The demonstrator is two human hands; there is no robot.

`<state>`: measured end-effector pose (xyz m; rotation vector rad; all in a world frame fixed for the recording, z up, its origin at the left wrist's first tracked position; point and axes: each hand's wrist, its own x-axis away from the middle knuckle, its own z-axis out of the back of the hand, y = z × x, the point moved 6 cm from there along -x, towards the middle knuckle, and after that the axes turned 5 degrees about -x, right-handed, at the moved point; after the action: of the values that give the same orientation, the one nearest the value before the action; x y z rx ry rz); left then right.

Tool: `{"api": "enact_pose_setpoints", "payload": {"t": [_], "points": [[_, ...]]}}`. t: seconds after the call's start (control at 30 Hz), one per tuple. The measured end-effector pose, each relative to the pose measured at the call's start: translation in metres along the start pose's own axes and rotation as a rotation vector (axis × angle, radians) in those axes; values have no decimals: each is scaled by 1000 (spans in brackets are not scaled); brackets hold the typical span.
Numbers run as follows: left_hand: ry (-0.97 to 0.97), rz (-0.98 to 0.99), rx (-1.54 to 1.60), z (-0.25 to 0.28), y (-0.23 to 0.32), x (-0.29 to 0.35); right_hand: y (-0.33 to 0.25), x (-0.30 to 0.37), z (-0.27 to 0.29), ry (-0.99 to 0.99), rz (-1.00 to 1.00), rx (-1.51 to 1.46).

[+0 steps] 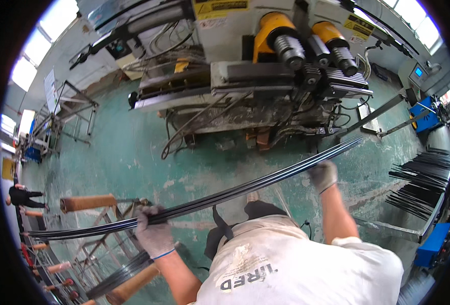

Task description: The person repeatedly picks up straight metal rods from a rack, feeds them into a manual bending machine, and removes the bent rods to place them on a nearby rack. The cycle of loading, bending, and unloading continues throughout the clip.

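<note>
A bundle of long, thin dark strips (240, 190) stretches across in front of me, running from the lower left up to the right. Around it on the left, my gloved left hand (153, 233) is closed, well in from the far left end. My right hand (324, 176), in a grey glove too, is closed on the bundle near its right end. The strips bow a little and hang above the green floor. Whether they are metal or plastic I cannot tell. Part of the right hand's fingers is hidden behind the palm.
Ahead stands a large machine (250, 96) with two yellow-and-steel rollers (281, 38). A rack (405, 227) of many black rods is at the right. Lower left is a metal stand with brown padded bars (87, 202) and more strips (120, 274). A person in dark clothes (24, 196) is far left.
</note>
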<state>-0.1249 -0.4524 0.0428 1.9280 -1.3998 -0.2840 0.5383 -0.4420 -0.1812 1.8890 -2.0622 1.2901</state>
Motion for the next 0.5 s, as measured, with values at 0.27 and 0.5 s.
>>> {"api": "enact_pose_setpoints", "payload": {"t": [0.27, 0.5], "points": [[-436, 18, -175, -173, -9, -90, -22, 10, -161, -6, 119, -280], [-488, -113, -307, -181, 32, -214, -117, -28, -183, 149, 441, -177]]}}
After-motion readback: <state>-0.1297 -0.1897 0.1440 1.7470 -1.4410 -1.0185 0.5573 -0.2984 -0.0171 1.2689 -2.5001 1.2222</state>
